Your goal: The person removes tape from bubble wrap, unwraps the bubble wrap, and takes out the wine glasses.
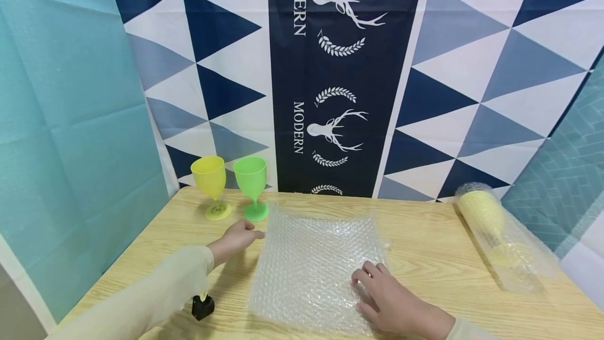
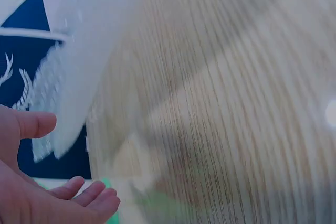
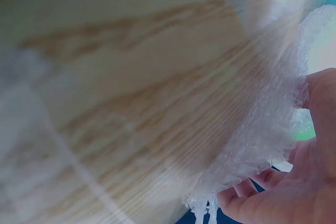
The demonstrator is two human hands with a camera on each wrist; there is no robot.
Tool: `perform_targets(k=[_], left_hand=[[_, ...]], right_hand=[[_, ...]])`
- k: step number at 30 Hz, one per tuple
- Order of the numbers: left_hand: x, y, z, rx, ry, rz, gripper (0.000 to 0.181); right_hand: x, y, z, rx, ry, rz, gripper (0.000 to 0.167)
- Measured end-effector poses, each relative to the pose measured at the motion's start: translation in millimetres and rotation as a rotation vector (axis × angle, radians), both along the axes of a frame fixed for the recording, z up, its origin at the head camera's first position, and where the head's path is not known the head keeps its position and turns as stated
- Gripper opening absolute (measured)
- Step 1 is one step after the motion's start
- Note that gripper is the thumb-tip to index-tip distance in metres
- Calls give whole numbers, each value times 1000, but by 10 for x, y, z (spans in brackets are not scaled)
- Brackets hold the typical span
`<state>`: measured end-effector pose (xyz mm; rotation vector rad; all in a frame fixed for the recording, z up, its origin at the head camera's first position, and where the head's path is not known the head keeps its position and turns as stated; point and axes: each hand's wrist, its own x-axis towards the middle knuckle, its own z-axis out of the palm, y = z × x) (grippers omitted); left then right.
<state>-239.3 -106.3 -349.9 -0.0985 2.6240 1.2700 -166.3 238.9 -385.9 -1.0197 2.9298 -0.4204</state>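
Observation:
A sheet of clear bubble wrap (image 1: 321,272) lies flat on the wooden table in the head view. My left hand (image 1: 239,236) is at its upper left edge, near the base of the green goblet (image 1: 251,177); in the left wrist view the left hand (image 2: 58,182) has thumb and fingers apart with nothing between them. My right hand (image 1: 389,298) rests on the right part of the wrap, fingers bent loosely. In the right wrist view, the right hand (image 3: 283,182) touches the wrap's edge (image 3: 252,145) with thumb and fingertips; whether it pinches it is unclear.
A yellow goblet (image 1: 209,177) stands left of the green one at the back left. On the right lies a yellow goblet wrapped in bubble wrap (image 1: 491,224). A small black object (image 1: 203,307) sits beside my left sleeve. Patterned cloth (image 1: 340,77) hangs behind the table.

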Motion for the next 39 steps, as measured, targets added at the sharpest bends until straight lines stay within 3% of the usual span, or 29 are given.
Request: perform_targets(k=[5,12,16,19,28,33,36,39], left_hand=[[135,124,83,15,44,4,51],[280,344,223,48,220,11,49],[331,455,281,41,327,-46,49],[365,513,294,5,369,-110,48],[491,589,216,-162,383,-286,44],[551,569,138,-295,415,-442,42],[568,545,104,-421,442,-621,48],[607,530,80,-581,530,-817,53]], right_hand=[[-8,-2,-7,2,-10,-6,30],[-13,1,-1,-9,-12,-8,30],[-9,2,3,-19,-14,-7,30],[-4,3,3,-23,-13,-4,29],[2,-7,-6,-19,-23,-5,30],[-2,-9,-8,-7,-17,-16,30],[-3,-4,-4,-5,-8,-21,29],[-3,3,7,-14,-13,-20,30]])
